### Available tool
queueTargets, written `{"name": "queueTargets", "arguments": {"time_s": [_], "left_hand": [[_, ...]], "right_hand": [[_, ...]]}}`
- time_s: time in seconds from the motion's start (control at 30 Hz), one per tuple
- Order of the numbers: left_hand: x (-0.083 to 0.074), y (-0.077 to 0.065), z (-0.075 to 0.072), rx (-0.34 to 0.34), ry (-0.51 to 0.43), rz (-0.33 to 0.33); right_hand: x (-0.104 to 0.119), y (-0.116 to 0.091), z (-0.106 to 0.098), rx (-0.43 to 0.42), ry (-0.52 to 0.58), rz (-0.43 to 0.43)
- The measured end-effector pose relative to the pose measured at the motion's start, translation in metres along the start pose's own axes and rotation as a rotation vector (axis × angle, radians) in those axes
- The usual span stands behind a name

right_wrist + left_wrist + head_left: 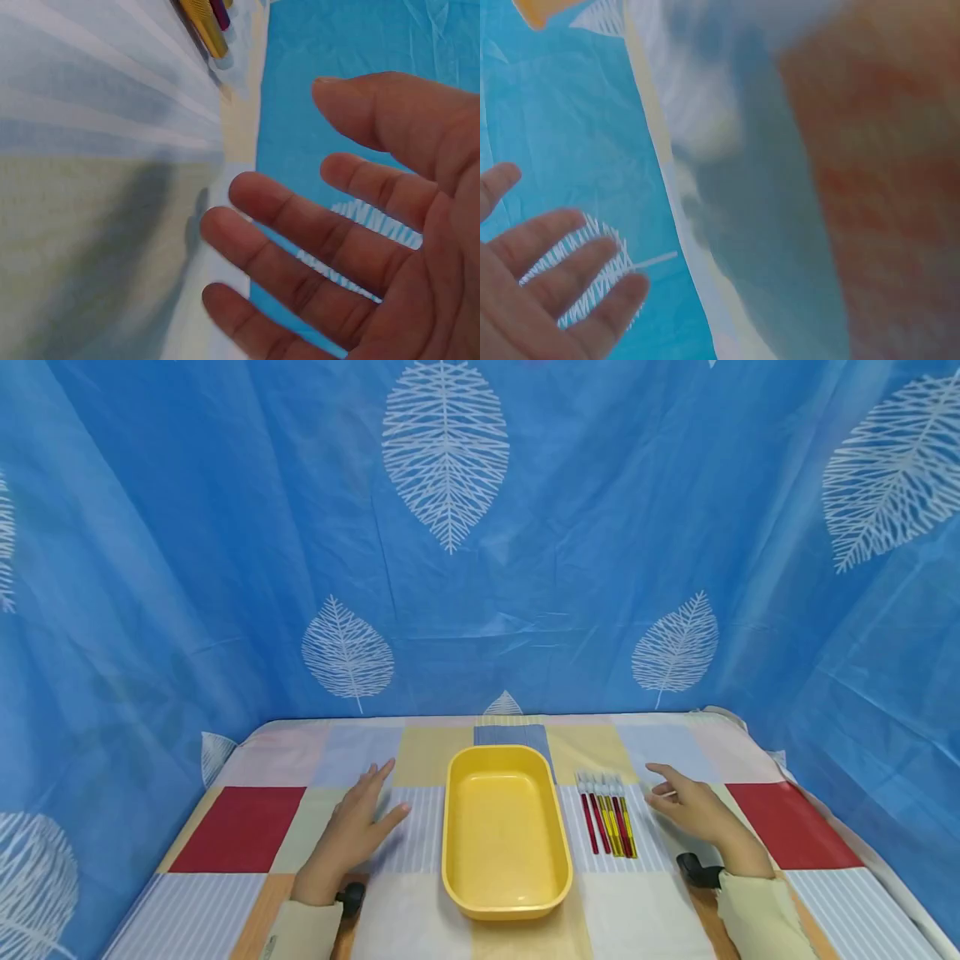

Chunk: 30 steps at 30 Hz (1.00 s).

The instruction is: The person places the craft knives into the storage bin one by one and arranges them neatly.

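A yellow rectangular tray [510, 912] stands lengthwise in the middle of the table, with nothing lying in it. To its right lie several slim pen-like tools [607, 827] side by side, with red or gold handles and clear caps at the far end. My left hand [358, 827] is held left of the tray, fingers extended and thumb spread, touching nothing. On the other side, my right hand [692, 808] hovers right of the tools with loosely bent fingers and holds nothing. One gold handle [202, 26] shows at the top of the right wrist view.
A patchwork cloth [240, 831] covers the table. Blue curtains [525, 568] with white leaf prints hang behind it and along both sides. Dark wrist cameras [699, 870] are strapped at both wrists, below the sleeves.
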State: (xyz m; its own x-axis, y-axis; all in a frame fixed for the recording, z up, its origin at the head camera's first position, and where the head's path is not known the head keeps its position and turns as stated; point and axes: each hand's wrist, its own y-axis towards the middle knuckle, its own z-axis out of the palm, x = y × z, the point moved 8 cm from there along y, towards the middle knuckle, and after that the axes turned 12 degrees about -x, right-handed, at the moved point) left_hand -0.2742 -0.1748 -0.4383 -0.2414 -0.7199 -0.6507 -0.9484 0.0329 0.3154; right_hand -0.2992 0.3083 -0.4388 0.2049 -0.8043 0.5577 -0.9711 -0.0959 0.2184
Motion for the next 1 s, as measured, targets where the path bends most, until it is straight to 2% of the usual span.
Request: {"name": "queueTargets", "arguments": {"time_s": [0.2, 0.4, 0.7, 0.9, 1.0], "left_hand": [[-0.008, 0.007, 0.016, 0.095, -0.189, -0.037], [-0.018, 0.012, 0.031, 0.143, -0.309, -0.074], [-0.021, 0.016, 0.05, 0.226, -0.426, -0.093], [-0.019, 0.021, 0.062, 0.308, -0.565, -0.117], [-0.018, 0.023, 0.068, 0.345, -0.652, -0.121]], "right_hand": [[0.006, 0.007, 0.008, -0.039, 0.068, -0.058], [0.006, 0.018, 0.018, -0.013, 0.102, -0.073], [-0.002, 0.03, 0.026, 0.002, 0.097, -0.056], [-0.013, 0.039, 0.032, 0.027, 0.146, -0.007], [-0.018, 0.042, 0.036, 0.05, 0.206, 0.015]]}}
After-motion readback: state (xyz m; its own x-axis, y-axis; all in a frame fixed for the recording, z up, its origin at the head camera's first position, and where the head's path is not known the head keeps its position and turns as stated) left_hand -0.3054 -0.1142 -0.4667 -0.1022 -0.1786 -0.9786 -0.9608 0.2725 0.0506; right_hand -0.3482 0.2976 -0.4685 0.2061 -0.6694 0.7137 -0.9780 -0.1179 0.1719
